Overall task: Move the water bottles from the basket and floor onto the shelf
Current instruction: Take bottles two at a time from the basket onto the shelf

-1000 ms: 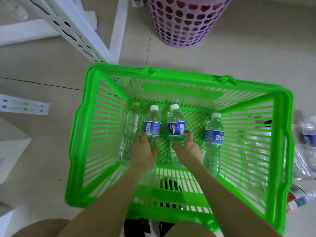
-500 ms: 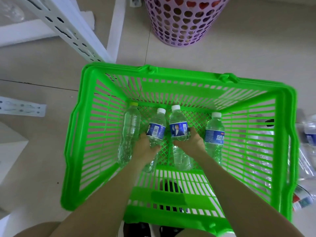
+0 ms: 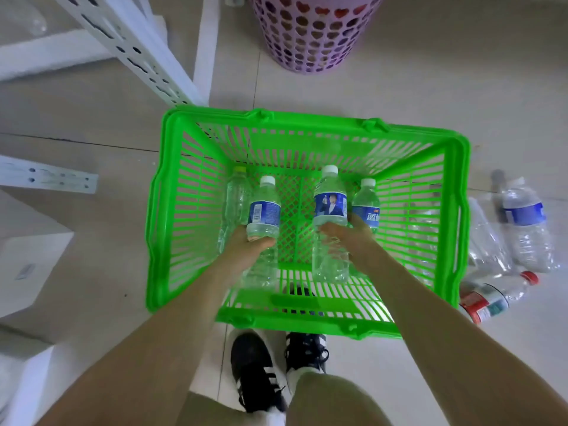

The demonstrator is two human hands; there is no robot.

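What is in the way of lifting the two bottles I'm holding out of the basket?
Nothing visible: the left hand grips the left bottle, the right hand the right bottle, and the green basket is open above them. Beyond that, only the white shelf frame shows.

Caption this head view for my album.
Left hand grips one water bottle, right hand a second bottle, in the green basket; two others lie inside.

Within the basket [image 3: 307, 127], the left-held bottle [image 3: 264, 210] and right-held bottle [image 3: 330, 204] were between two outer bottles [image 3: 235, 195]; floor bottles [image 3: 522, 222] lay right of the basket, a hamper [image 3: 313, 35] behind it, shelf posts [image 3: 138, 50] behind-left
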